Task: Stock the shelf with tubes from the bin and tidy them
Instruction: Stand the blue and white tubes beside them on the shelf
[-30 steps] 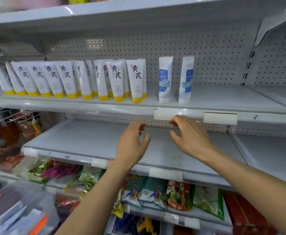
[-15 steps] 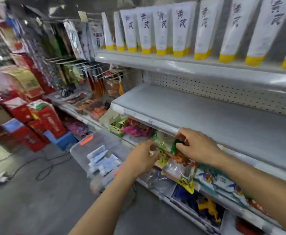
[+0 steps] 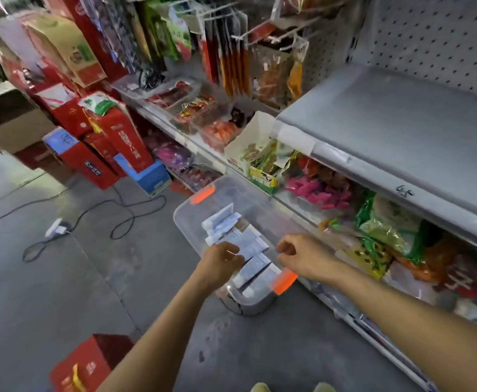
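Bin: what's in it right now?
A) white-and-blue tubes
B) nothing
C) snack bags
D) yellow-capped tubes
A: white-and-blue tubes lie piled inside the clear bin with orange latches.

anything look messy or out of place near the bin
The tubes in the clear bin lie jumbled, those at its far end tilted across the rest. A power strip and cable sprawl on the floor to its left.
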A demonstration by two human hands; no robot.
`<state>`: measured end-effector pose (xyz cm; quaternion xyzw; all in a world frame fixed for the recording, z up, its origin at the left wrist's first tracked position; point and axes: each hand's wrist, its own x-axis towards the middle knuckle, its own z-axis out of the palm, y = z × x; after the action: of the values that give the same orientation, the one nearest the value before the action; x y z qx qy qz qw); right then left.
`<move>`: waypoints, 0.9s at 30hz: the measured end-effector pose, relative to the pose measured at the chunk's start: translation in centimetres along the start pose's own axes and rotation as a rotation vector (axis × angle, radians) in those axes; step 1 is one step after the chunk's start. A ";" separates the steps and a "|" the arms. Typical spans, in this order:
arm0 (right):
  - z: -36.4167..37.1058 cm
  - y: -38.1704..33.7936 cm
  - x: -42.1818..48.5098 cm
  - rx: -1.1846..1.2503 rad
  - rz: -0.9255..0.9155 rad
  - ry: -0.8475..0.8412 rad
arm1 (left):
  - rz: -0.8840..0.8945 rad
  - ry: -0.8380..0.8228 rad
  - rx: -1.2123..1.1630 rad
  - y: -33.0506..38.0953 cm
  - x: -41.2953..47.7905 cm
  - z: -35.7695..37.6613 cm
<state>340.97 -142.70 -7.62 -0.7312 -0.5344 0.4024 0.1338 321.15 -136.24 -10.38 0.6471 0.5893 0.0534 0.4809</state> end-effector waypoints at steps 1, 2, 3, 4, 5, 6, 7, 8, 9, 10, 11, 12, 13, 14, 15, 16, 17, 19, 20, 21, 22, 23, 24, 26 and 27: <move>1.0 0.2 1.9 0.057 0.033 -0.016 | -0.022 -0.005 -0.024 -0.7 1.5 0.0; 2.0 0.4 3.8 0.139 0.072 -0.025 | -0.040 -0.009 -0.046 -1.2 3.0 0.0; 3.1 0.7 5.8 0.228 0.121 -0.034 | -0.057 -0.015 -0.064 -1.8 4.5 0.0; 4.2 1.1 7.7 0.311 0.177 -0.043 | -0.077 -0.022 -0.078 -2.4 6.2 0.1; 5.3 1.6 9.7 0.384 0.240 -0.048 | -0.094 -0.029 -0.092 -2.9 7.9 0.2; 6.4 2.1 11.6 0.457 0.303 -0.046 | -0.110 -0.029 -0.108 -3.4 9.6 0.4; 7.5 2.5 13.4 0.526 0.370 -0.038 | -0.131 -0.023 -0.125 -4.0 11.5 0.5; 8.6 3.1 15.3 0.596 0.440 -0.031 | -0.155 -0.008 -0.137 -4.6 13.4 0.7; 9.8 3.7 17.1 0.667 0.513 -0.022 | -0.177 0.009 -0.141 -5.3 15.2 1.0; 11.1 4.4 18.7 0.737 0.585 -0.014 | -0.195 0.018 -0.122 -6.1 17.0 1.3; 12.3 5.2 20.3 0.795 0.653 -0.001 | -0.201 0.022 -0.092 -6.9 18.8 1.8; 13.6 6.1 21.7 0.846 0.720 0.016 | -0.214 0.013 -0.049 -7.7 20.4 2.4; 14.7 7.0 23.0 0.887 0.776 0.035 | -0.225 -0.008 -0.001 -8.5 21.9 3.2; 15.7 7.7 24.1 0.924 0.819 0.048 | -0.239 -0.030 0.052 -9.3 23.2 4.1; 16.6 8.3 25.1 0.942 0.848 0.054 | -0.241 -0.053 0.103 -10.0 24.4 4.9; 17.3 8.8 26.1 0.955 0.876 0.055 | -0.232 -0.071 0.150 -10.6 25.4 5.7; 17.8 9.2 27.0 0.955 0.897 0.073 | -0.215 -0.083 0.184 -11.1 26.4 6.4; 18.5 10.1 28.4 0.947 0.927 0.145 | -0.222 -0.106 0.221 -11.9 28.1 7.6; 18.7 10.4 29.1 0.946 0.941 0.176 | -0.235 -0.113 0.232 -12.1 28.8 8.1; 18.7 10.8 29.5 0.937 0.956 0.189 | -0.241 -0.117 0.260 -12.3 29.4 8.6; 18.9 11.2 29.8 0.925 0.967 0.190 | -0.238 -0.116 0.300 -12.4 29.8 9.0; 19.1 11.5 30.0 0.913 0.966 0.183 | -0.234 -0.113 0.353 -12.6 30.1 9.3; 19.3 11.6 30.2 0.901 0.962 0.178 | -0.235 -0.123 0.412 -12.7 30.4 9.6; 19.7 11.8 30.5 0.858 0.952 0.160 | -0.246 -0.178 0.477 -13.2 30.7 10.2; 19.8 11.8 30.6 0.820 0.935 0.143 | -0.254 -0.204 0.482 -13.5 30.7 10.3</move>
<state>337.66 -124.75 -41.34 -0.8020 0.0500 0.5409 0.2486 327.35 -119.11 -40.37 0.6659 0.6098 -0.2142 0.3727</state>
